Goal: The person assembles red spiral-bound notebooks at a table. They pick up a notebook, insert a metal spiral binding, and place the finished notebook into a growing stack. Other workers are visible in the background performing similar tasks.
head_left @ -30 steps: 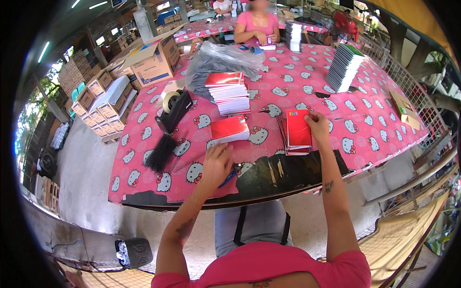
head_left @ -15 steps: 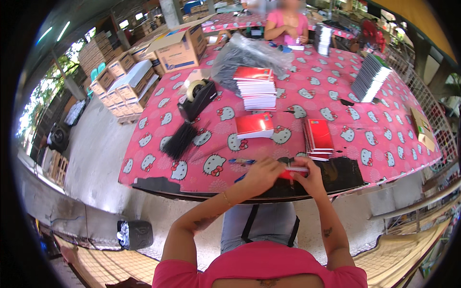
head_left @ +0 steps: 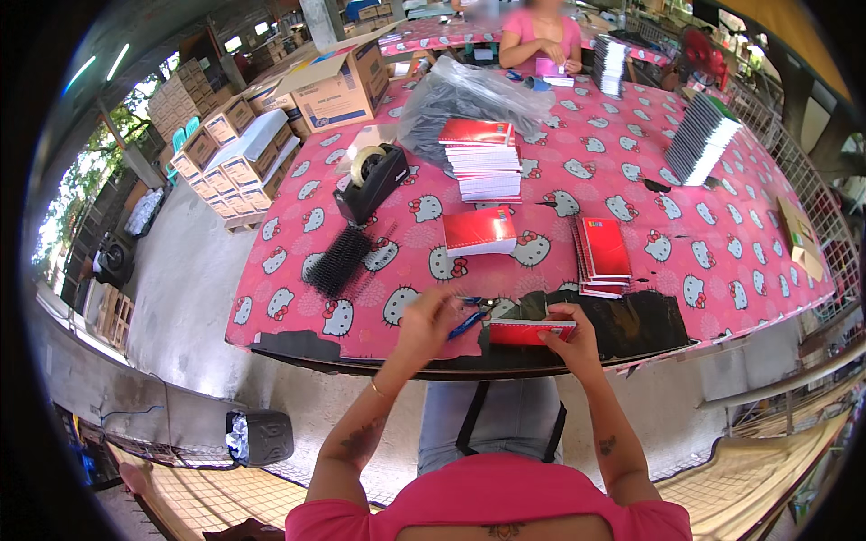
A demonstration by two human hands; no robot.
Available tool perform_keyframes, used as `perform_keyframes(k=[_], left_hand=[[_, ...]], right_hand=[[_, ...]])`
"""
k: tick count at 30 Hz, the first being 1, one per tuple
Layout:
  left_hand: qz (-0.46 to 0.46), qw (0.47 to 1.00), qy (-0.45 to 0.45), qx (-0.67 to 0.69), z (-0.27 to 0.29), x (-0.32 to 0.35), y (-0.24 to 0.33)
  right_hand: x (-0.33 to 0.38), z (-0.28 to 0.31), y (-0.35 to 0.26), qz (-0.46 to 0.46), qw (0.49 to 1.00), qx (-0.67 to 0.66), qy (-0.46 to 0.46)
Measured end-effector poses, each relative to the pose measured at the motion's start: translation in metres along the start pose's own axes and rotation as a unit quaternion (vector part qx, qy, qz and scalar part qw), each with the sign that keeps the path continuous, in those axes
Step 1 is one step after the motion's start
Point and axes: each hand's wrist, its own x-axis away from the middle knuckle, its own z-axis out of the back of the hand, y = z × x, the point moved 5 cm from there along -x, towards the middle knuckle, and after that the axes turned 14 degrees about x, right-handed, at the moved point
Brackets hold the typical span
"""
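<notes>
My right hand (head_left: 570, 340) grips the right end of a small red notebook (head_left: 521, 334), with its white page edge and a row of holes upward, over the black bare patch near the table's front edge. My left hand (head_left: 431, 317), smeared by motion, is apart from the notebook on its left; whether it holds anything cannot be made out. Close beside it lie blue-handled pliers (head_left: 469, 320). Farther left is a bundle of black spiral binding coils (head_left: 341, 261). Beyond my hands sit a low pile of red notebooks (head_left: 478, 232) and a spiral-bound pile (head_left: 603, 255).
A taller notebook stack (head_left: 483, 162) stands by a grey plastic bag (head_left: 460, 104). A black tape dispenser (head_left: 372, 185) and an open carton (head_left: 341, 95) are at left. Dark notebooks (head_left: 702, 144) stack at right. A person (head_left: 541, 41) works across the pink table.
My left hand has come away from the notebook and moved left, past the pliers. The notebook, in my right hand, now shows its long side and red cover.
</notes>
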Motion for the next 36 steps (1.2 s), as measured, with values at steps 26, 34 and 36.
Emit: perform_keyframes(k=[26, 34, 36], left_hand=[[-0.021, 0.956, -0.289, -0.042, -0.039, -0.003, 0.020], [-0.240, 0.862, -0.169, -0.412, -0.091, 0.052, 0.040], [-0.228, 0.891, -0.153, -0.362, -0.088, 0.050, 0.034]], right_hand=[[0.007, -0.003, -0.013, 0.089, 0.989, 0.104, -0.065], [0.019, 0.000, -0.019, 0.104, 0.989, 0.071, 0.079], [0.017, 0.003, -0.020, 0.090, 0.991, 0.080, 0.065]])
